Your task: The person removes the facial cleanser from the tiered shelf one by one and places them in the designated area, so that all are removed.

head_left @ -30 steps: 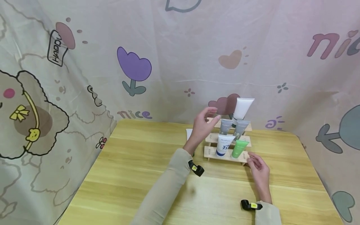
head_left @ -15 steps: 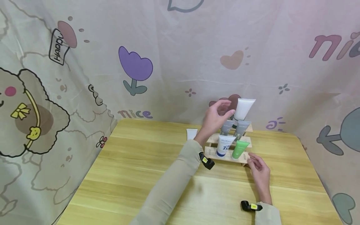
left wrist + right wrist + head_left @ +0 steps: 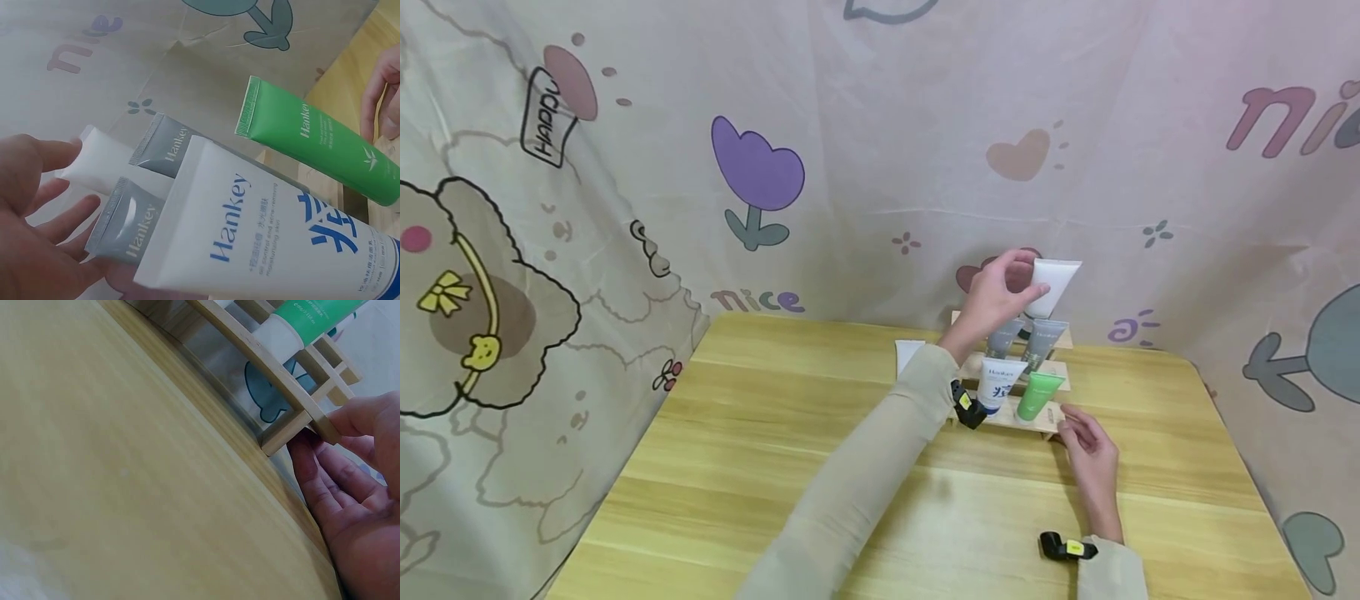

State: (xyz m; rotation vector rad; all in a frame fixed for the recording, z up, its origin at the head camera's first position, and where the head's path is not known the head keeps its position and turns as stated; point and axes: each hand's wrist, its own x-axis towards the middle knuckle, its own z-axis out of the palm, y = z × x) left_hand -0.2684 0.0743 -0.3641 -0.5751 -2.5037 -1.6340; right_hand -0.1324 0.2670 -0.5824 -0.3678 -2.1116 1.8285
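Observation:
A three-tier wooden display stand (image 3: 1051, 417) holds several squeeze tubes standing on their caps. At the top tier my left hand (image 3: 996, 296) holds the plain white tube (image 3: 1057, 282) by its upper part, thumb in front and fingers behind. Two grey tubes (image 3: 1045, 340) stand on the middle tier, one partly covered by that hand. On the lowest tier are a white tube with blue print (image 3: 250, 219) and a green tube (image 3: 1040, 395). My right hand (image 3: 1093, 467) pinches the stand's lower right end, its thumb above and fingers beneath the slat (image 3: 322, 425).
Another white tube (image 3: 907, 355) is left of the stand, partly hidden by the left sleeve. The wooden table (image 3: 760, 433) backs onto a printed cloth (image 3: 880, 150). Both wrists wear black straps with cameras (image 3: 1063, 547).
My left hand has moved right and slightly up from beside the stand to the white tube on the top tier and taken hold of it. My right hand has stayed on the stand.

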